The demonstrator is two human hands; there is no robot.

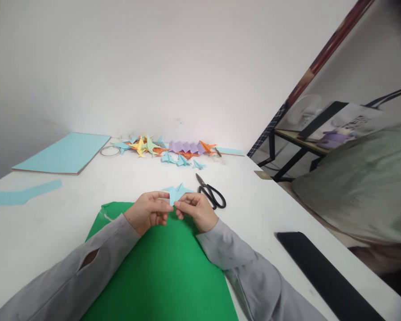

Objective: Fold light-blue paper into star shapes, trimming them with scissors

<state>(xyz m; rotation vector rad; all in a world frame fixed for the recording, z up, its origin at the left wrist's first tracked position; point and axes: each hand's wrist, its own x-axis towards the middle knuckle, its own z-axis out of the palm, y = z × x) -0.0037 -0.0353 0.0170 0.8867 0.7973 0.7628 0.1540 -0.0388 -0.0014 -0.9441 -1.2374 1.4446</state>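
Between my two hands is a small light-blue folded paper figure [177,192], its pointed parts spreading left, right and upward. My left hand [151,210] pinches its lower left edge between thumb and fingers. On the other side, my right hand [198,209] pinches the lower right, the fingertips almost meeting those of the left. Both hands are over the far end of a green sheet or mat [163,267]. Black-handled scissors [211,191] lie just beyond my right hand, blades pointing away.
Colourful folded paper figures [147,146] and a purple pleated paper [184,147] lie along the wall. At the left are a blue paper stack [65,154], a blue strip [23,195] and a ring-shaped item [110,151]. A long black object [324,272] lies right.
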